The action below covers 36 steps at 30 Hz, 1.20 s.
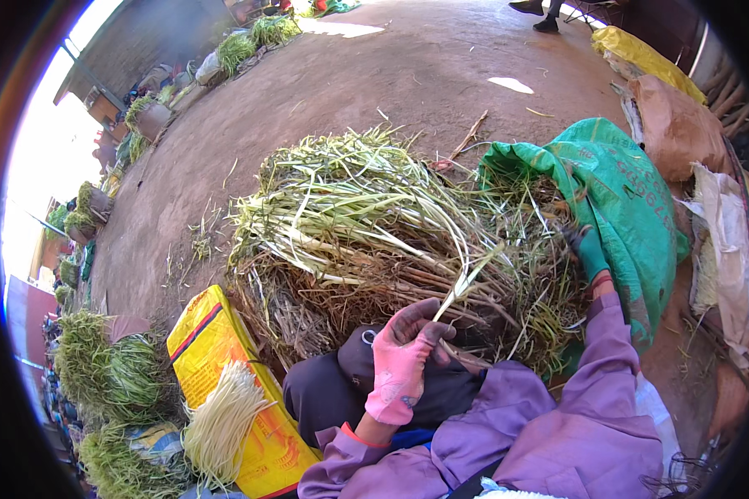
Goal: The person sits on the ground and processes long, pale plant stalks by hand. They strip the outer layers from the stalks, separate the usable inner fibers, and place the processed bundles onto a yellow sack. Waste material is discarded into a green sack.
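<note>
My left hand (412, 349), in a pink glove with darkly soiled fingertips, holds a pale green plant stalk (460, 285) between thumb and fingers above my lap. A large heap of long-stemmed plants with brown roots (362, 212) lies on the ground before me. My right hand (587, 246), in a green glove, is at the heap's right side, against the mouth of a green woven sack (630, 181). Its fingers are dark and blurred, so their grip is unclear. A bundle of trimmed pale stems (225, 424) rests on a yellow printed sack (206, 330) to my left.
Filled sacks (680, 125) line the right side, with sticks behind them. More green plant bundles (109, 368) stand along the left. Bare earth ground (374, 81) stretches beyond the heap, with a twig (470, 134) on it. A person's feet (545, 24) show at the top.
</note>
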Each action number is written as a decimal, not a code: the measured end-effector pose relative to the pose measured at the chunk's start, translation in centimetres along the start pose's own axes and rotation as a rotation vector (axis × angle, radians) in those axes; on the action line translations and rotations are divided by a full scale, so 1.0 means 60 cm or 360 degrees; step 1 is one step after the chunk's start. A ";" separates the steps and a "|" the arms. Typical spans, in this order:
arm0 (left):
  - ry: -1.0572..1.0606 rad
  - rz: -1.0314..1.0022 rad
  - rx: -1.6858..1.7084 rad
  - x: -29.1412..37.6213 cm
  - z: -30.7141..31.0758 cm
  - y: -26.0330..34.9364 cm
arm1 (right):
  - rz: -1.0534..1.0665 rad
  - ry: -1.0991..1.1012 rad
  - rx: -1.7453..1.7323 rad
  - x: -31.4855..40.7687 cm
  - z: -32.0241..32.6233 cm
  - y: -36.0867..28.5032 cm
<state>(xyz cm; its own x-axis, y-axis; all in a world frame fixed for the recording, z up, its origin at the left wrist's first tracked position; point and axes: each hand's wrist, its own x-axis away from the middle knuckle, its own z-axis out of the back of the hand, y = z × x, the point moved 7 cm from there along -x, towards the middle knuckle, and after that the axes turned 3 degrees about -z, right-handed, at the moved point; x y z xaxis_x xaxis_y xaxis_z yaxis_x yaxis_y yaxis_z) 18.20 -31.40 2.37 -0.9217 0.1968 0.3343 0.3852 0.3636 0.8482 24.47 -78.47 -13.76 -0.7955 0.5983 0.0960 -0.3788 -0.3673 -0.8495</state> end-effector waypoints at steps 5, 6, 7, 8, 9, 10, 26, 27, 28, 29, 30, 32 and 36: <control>-0.0119 0.0099 0.0278 0.000 -0.004 -0.017 | 0.0993 0.0381 0.0816 0.150 0.014 -0.229; -0.0132 0.0115 0.0263 0.000 -0.007 -0.023 | 0.1187 0.0590 0.0873 0.202 0.023 -0.278; -0.0148 0.0131 0.0246 0.001 -0.012 -0.029 | 0.1286 0.0691 0.0898 0.250 0.027 -0.318; -0.0161 0.0167 0.0235 0.002 -0.016 -0.035 | 0.1285 0.0735 0.1093 0.290 0.019 -0.348; -0.0182 0.0162 0.0228 0.003 -0.019 -0.036 | 0.1471 0.0600 0.0832 0.333 0.006 -0.378; -0.0199 0.0176 0.0230 0.004 -0.022 -0.039 | 0.1476 0.0379 0.0691 0.358 -0.013 -0.396; -0.0353 0.0354 0.0059 0.022 -0.039 -0.040 | 0.1126 -0.0053 -0.0255 0.229 -0.079 -0.341; -0.0303 0.0362 0.0030 0.022 -0.034 -0.039 | 0.0958 -0.0092 -0.0361 0.208 -0.072 -0.336; -0.0275 0.0362 0.0031 0.023 -0.031 -0.037 | 0.1195 0.0096 -0.0514 0.202 -0.053 -0.357; -0.0194 0.0403 0.0016 0.024 -0.024 -0.038 | 0.1018 0.0040 -0.0425 0.194 -0.049 -0.356; -0.0210 0.0328 0.0025 0.022 -0.026 -0.033 | 0.1040 0.0018 -0.0245 0.197 -0.042 -0.368; -0.0142 0.0316 0.0019 0.019 -0.023 -0.034 | 0.1188 0.0148 0.0218 0.254 -0.018 -0.388; -0.0142 0.0201 -0.0047 0.011 -0.034 -0.037 | 0.0530 -0.1117 -0.0894 0.373 -0.093 -0.384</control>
<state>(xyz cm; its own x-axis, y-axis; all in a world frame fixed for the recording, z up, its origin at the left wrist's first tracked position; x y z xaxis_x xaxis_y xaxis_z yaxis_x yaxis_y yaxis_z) 16.66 -33.92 1.53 -0.8578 0.3197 0.4025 0.4952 0.3039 0.8139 18.04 -52.65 5.04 -0.9925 -0.1052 -0.0617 0.0553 0.0627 -0.9965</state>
